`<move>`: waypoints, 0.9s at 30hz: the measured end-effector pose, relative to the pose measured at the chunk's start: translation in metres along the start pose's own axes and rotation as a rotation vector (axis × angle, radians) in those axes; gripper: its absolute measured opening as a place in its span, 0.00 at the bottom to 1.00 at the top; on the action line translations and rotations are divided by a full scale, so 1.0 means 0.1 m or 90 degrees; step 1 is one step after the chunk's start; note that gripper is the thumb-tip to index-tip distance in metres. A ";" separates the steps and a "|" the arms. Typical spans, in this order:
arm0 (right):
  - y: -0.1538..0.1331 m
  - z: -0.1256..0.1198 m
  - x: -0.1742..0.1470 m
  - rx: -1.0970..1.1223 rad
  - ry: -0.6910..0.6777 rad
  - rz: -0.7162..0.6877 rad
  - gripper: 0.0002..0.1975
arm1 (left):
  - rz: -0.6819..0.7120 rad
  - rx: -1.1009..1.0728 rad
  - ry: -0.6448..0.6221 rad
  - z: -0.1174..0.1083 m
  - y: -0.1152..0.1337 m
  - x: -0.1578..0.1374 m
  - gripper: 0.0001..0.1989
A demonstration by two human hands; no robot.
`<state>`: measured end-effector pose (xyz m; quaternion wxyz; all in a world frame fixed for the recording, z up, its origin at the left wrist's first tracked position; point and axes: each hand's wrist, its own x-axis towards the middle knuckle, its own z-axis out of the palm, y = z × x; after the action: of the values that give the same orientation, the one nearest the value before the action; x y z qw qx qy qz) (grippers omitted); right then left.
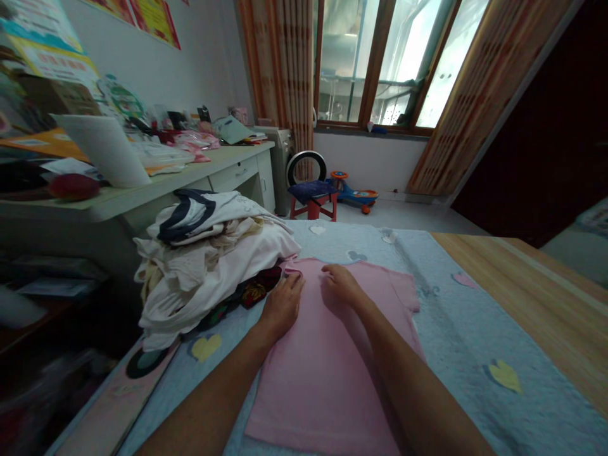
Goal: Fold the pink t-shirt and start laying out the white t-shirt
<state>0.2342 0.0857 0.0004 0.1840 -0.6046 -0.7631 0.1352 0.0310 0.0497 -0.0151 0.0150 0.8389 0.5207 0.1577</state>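
A pink short-sleeved T-shirt (327, 373) lies spread on the bed, its neck end away from me and its right sleeve stretched out. My left hand (284, 303) is at the shirt's left shoulder, fingers closed on the bunched fabric by the left sleeve; the thumb is partly hidden. Over the upper chest of the shirt is my right hand (342, 285), holding nothing, with its fingers loosely bent and apart. Beside my left hand rises a heap of crumpled clothes (213, 272), mostly white, with a dark patterned piece (259, 288) at its lower edge.
The light blue bed cover (456, 323) has heart patches, and bare wood (536, 285) shows along the right. A cluttered desk (223, 171) stands at the left. Past the bed are a red stool (313, 208) and a blue ride-on toy (354, 193), below a curtained window.
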 end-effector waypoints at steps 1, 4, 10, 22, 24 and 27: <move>-0.07 0.01 0.04 0.044 0.000 -0.013 0.22 | 0.028 -0.025 -0.002 0.00 0.01 0.00 0.24; -0.21 0.09 0.14 0.105 0.005 -0.062 0.22 | 0.108 -0.135 -0.006 -0.02 0.01 -0.04 0.20; -0.28 0.36 0.08 0.052 -0.003 -0.058 0.18 | 0.017 -0.231 0.044 -0.13 -0.10 -0.10 0.12; -0.40 0.43 0.04 -0.024 -0.046 -0.018 0.21 | -0.197 0.029 -0.085 -0.28 -0.10 -0.16 0.12; -0.39 0.45 0.05 0.005 -0.040 -0.034 0.20 | -0.214 0.044 -0.117 -0.30 -0.09 -0.17 0.13; -0.34 0.51 0.08 0.097 0.021 -0.069 0.23 | -0.223 0.059 -0.151 -0.33 -0.06 -0.17 0.12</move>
<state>0.1804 0.0868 -0.0302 0.2491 -0.5488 -0.7792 0.1723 0.0093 0.0334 0.0110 0.0646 0.7481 0.6598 0.0289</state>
